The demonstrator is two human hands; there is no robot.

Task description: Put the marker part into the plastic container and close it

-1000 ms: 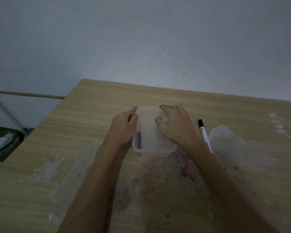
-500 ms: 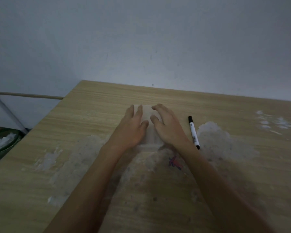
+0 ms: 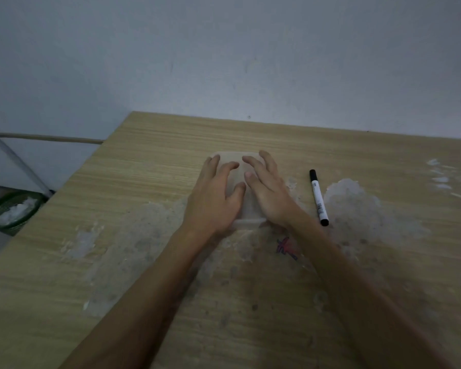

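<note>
Wooden table (image 3: pixel 144 262) fills the lower frame. Plastic container (image 3: pixel 237 166) sits at frame centre, long axis running away from the camera, lid on. Left hand (image 3: pixel 213 198) and right hand (image 3: pixel 269 193) lie flat on the lid side by side, fingers spread, palms down, gripping nothing. Marker part: hidden under the hands, can't confirm it's inside. Marker (image 3: pixel 318 198) lies just right of the right hand. Next is likely a straight-down press; both hands equally placed.

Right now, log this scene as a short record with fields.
surface: wooden table, stained with pale patches
container: clear plastic box, lid on top
left hand: flat on the lid, fingers spread
right hand: flat on the lid, fingers spread
marker: lying on the table right of the box, untouched
off table: green basket at left
</note>
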